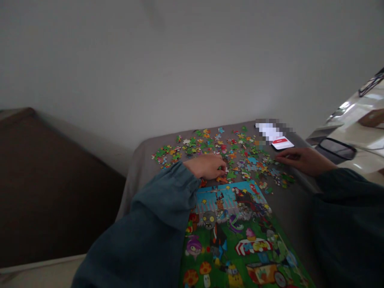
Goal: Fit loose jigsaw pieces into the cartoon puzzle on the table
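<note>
Many loose jigsaw puzzle pieces (195, 150) lie scattered over the grey cloth. My left hand (210, 166) is among them, just above the picture's top edge, fingers curled down and closed. What its fingertips hold, if anything, is hidden. On the right border of the pieces rests my right hand (306, 161), its fingers stretched out to the left; nothing shows in it. Below the loose pieces lies a colourful cartoon puzzle picture (228, 236) with zombies, mushrooms and a cart. My left sleeve covers part of its left side.
A phone (282, 143) with a lit, partly blurred screen lies at the table's back right. The grey cloth (141, 160) covers the table, which stands against a pale wall (180, 72). A dark brown panel (54, 192) is at left; black-framed objects (337, 148) are at right.
</note>
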A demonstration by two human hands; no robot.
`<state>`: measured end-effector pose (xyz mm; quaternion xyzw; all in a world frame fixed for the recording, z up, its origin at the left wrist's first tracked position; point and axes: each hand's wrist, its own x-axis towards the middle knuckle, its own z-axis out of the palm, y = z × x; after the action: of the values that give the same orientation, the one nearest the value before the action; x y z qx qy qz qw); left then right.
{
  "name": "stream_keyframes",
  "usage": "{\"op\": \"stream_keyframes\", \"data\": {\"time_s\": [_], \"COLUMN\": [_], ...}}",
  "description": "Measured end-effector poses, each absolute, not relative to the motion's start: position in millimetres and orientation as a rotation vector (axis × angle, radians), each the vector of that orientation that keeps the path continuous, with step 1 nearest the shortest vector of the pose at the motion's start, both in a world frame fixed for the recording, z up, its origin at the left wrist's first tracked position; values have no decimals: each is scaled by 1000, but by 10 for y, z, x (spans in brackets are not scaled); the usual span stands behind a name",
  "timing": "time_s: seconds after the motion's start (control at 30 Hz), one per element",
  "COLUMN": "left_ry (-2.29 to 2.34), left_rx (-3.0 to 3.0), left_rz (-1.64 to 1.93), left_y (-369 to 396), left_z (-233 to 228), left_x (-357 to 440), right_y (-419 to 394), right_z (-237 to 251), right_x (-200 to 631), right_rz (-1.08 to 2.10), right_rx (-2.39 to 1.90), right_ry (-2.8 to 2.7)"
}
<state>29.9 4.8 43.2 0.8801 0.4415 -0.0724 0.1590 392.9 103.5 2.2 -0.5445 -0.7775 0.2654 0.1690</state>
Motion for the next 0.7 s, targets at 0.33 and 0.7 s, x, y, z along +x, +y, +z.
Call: {"op": "stream_keyframes", "data": {"time_s": [0.33,0.7], "left_ry": [1292,1301], "left_rx": [2514,2447], "left_rz": [-212,-214], "left_y": [17,27], "left_z": [446,503], "left_x": [312,314], "right_y": [1126,1129], "right_z": [-151,-152], "right_x": [4042,4010], "right_rz": [829,973], "right_rx": [-1506,-1537], "right_ry": [-2243,-2276]}}
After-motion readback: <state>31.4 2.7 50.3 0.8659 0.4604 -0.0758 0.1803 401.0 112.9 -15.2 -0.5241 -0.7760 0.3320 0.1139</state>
